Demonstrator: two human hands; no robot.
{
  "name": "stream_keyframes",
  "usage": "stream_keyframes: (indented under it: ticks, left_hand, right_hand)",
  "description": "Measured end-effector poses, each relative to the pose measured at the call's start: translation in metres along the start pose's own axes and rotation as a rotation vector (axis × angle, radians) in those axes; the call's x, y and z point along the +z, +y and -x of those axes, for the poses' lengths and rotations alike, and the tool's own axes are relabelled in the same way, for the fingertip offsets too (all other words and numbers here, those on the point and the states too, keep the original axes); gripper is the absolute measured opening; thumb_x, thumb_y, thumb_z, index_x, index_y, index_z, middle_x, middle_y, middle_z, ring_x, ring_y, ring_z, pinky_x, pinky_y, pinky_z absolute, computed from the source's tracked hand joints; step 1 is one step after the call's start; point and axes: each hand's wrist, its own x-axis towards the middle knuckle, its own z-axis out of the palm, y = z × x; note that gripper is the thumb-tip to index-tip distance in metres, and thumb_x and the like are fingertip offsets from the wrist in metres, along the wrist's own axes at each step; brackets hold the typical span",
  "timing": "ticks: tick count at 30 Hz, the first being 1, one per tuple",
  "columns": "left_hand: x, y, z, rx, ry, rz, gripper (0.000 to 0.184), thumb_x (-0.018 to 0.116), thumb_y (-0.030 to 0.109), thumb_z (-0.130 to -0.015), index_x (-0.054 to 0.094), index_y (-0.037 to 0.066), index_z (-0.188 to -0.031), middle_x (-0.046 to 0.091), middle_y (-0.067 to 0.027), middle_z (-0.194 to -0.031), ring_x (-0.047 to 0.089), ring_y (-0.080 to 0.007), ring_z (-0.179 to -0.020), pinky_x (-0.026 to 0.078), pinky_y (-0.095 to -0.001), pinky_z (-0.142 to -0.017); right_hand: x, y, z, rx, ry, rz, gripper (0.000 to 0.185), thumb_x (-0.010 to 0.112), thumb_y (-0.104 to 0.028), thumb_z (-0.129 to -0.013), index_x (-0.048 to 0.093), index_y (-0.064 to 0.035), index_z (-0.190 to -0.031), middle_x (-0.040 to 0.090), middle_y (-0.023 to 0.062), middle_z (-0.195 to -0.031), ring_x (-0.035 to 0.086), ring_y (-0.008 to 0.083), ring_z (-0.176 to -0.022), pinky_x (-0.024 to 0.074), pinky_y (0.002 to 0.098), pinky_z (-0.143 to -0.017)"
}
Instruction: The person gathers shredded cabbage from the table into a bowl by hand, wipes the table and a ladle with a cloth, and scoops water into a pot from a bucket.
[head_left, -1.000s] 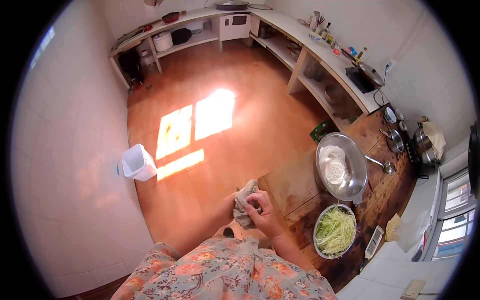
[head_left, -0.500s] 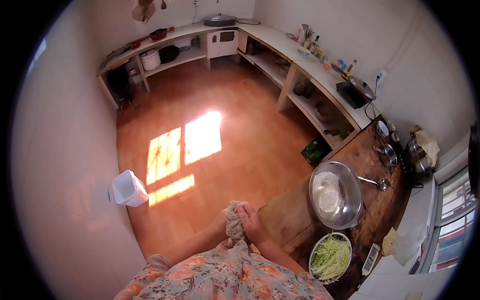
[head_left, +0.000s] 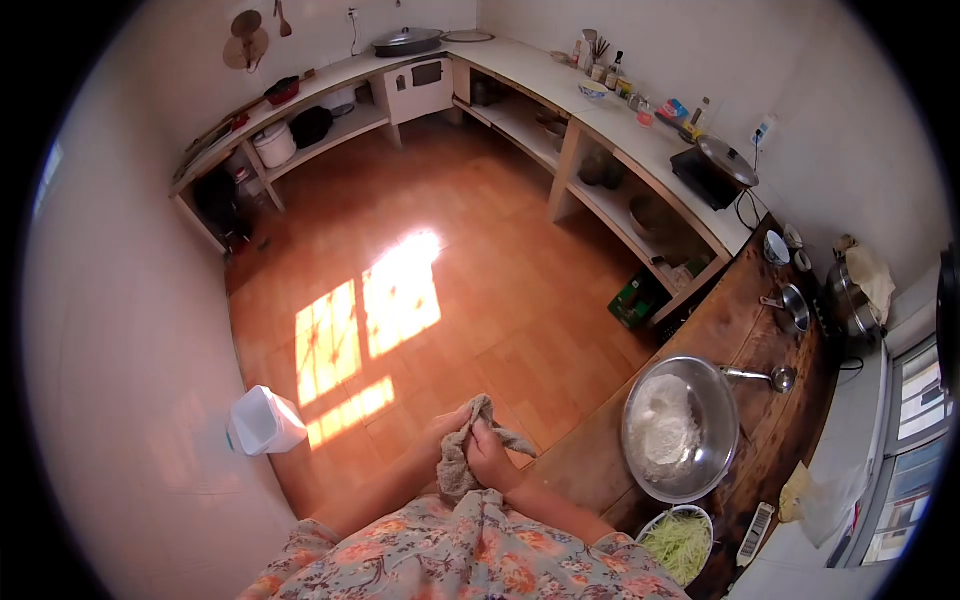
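Note:
A crumpled grey-beige cloth [head_left: 457, 468] is held between both hands in front of the floral garment. My left hand [head_left: 440, 437] grips it from the left, its fingers partly covered by the folds. On the other side, my right hand [head_left: 488, 460] is closed on the cloth, and a loose end sticks out past it to the right. To the right on the wooden table, a steel bowl [head_left: 716, 450] holds white flour [head_left: 664, 428]. Nearer to me, pale green shreds [head_left: 680, 545] fill a white bowl [head_left: 711, 540], whose lower part is cut off by the garment.
A ladle [head_left: 782, 378], a small steel pan [head_left: 793, 308] and a grater [head_left: 755, 533] lie on the wooden table [head_left: 590, 462]. A white bin [head_left: 268, 422] stands by the left wall. A tiled counter [head_left: 630, 120] with shelves runs along the far walls.
The cloth has gone from bunched under my right hand to partly opened, with one end now hanging out to the right. The view has shifted slightly.

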Motion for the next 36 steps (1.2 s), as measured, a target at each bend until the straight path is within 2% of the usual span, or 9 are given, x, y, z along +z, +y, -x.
stream_keyframes:
  ticks: [5, 8, 10, 13, 18, 20, 27, 31, 36]
  left_hand:
    - [-0.002, 0.033, -0.033, -0.043, 0.021, -0.279, 0.037, 0.039, 0.036, -0.089, 0.052, 0.003, -0.098, 0.058, -0.0116, -0.085, 0.058, -0.0201, -0.075, 0.048, -0.0288, -0.067]
    - [0.0, 0.059, -0.051, -0.144, 0.046, -0.224, 0.035, 0.037, 0.034, -0.089, 0.052, 0.003, -0.096, 0.058, -0.0132, -0.085, 0.058, -0.0225, -0.076, 0.049, -0.0315, -0.068]
    - [-0.013, 0.079, -0.074, -0.146, -0.052, -0.085, 0.04, 0.033, 0.038, -0.089, 0.051, 0.003, -0.096, 0.058, -0.016, -0.089, 0.057, -0.0266, -0.081, 0.048, -0.0372, -0.073]
    - [-0.02, 0.106, -0.11, -0.131, -0.158, -0.095, 0.039, 0.032, 0.037, -0.089, 0.051, 0.005, -0.098, 0.057, -0.0166, -0.092, 0.057, -0.0282, -0.082, 0.049, -0.0375, -0.073]
    - [0.051, 0.111, -0.101, -0.412, -0.313, -0.211, 0.039, 0.033, 0.038, -0.089, 0.05, 0.006, -0.102, 0.056, -0.0125, -0.097, 0.056, -0.0257, -0.089, 0.047, -0.0372, -0.078]
    - [0.062, 0.099, -0.108, -0.621, -0.38, -0.116, 0.039, 0.032, 0.037, -0.09, 0.049, 0.005, -0.105, 0.054, -0.0109, -0.1, 0.054, -0.0224, -0.093, 0.046, -0.0346, -0.081]
    - [0.081, 0.036, -0.135, -0.717, -0.723, -0.523, 0.031, 0.039, 0.023, -0.089, 0.041, 0.006, -0.114, 0.047, -0.0065, -0.112, 0.046, -0.0161, -0.104, 0.038, -0.0275, -0.088]
    - [0.12, 0.033, -0.14, -0.841, -0.852, -0.622, 0.06, 0.05, 0.021, -0.083, 0.019, 0.007, -0.132, 0.032, -0.0053, -0.129, 0.036, -0.0172, -0.114, 0.034, -0.0332, -0.093]
    - [0.135, 0.021, -0.185, -0.844, -0.826, -0.878, 0.064, 0.055, 0.023, -0.08, 0.02, 0.005, -0.132, 0.035, -0.0066, -0.128, 0.037, -0.0186, -0.114, 0.034, -0.0339, -0.091]
  right_hand:
    - [0.006, 0.009, -0.031, 0.041, 0.195, 0.055, 0.019, 0.038, -0.003, -0.083, 0.04, 0.0049, -0.099, 0.05, 0.0242, -0.094, 0.052, 0.0356, -0.087, 0.0413, 0.0363, -0.073]
    - [-0.001, -0.018, -0.052, 0.404, 0.104, 0.315, 0.019, 0.044, -0.008, -0.082, 0.042, 0.0007, -0.099, 0.051, 0.0177, -0.09, 0.053, 0.0305, -0.08, 0.043, 0.0326, -0.07]
    - [-0.003, -0.023, -0.061, -0.091, 0.065, 0.918, 0.03, 0.052, -0.015, -0.079, 0.044, -0.0039, -0.106, 0.048, 0.0187, -0.101, 0.051, 0.0327, -0.088, 0.0429, 0.036, -0.073]
    - [-0.005, -0.027, -0.077, -0.311, 0.324, 0.786, 0.044, 0.058, -0.024, -0.074, 0.044, -0.0095, -0.113, 0.043, 0.0166, -0.111, 0.047, 0.0326, -0.097, 0.0409, 0.0395, -0.078]
    - [0.001, -0.041, -0.074, -0.14, 0.644, 0.97, 0.048, 0.062, -0.025, -0.073, 0.044, -0.0109, -0.115, 0.038, 0.014, -0.112, 0.044, 0.0352, -0.097, 0.0395, 0.042, -0.08]
    - [-0.013, -0.033, -0.064, -0.071, 0.739, 0.791, 0.037, 0.058, -0.019, -0.077, 0.046, -0.0114, -0.111, 0.04, 0.0133, -0.114, 0.046, 0.0346, -0.096, 0.0403, 0.0403, -0.08]
    - [-0.061, -0.023, -0.021, 0.122, 1.223, 0.603, 0.023, 0.047, -0.013, -0.084, 0.047, -0.0038, -0.105, 0.051, 0.0195, -0.095, 0.051, 0.0378, -0.084, 0.042, 0.0406, -0.071]
    - [-0.102, -0.004, 0.015, 0.127, 1.375, 0.357, 0.018, 0.044, -0.013, -0.086, 0.05, -0.0017, -0.099, 0.054, 0.021, -0.087, 0.052, 0.0361, -0.079, 0.0415, 0.0348, -0.073]
    - [-0.133, 0.007, 0.036, 0.047, 1.387, -0.048, 0.02, 0.042, -0.016, -0.089, 0.049, 0.0008, -0.099, 0.053, 0.004, -0.088, 0.049, 0.0096, -0.086, 0.0394, 0.0247, -0.075]
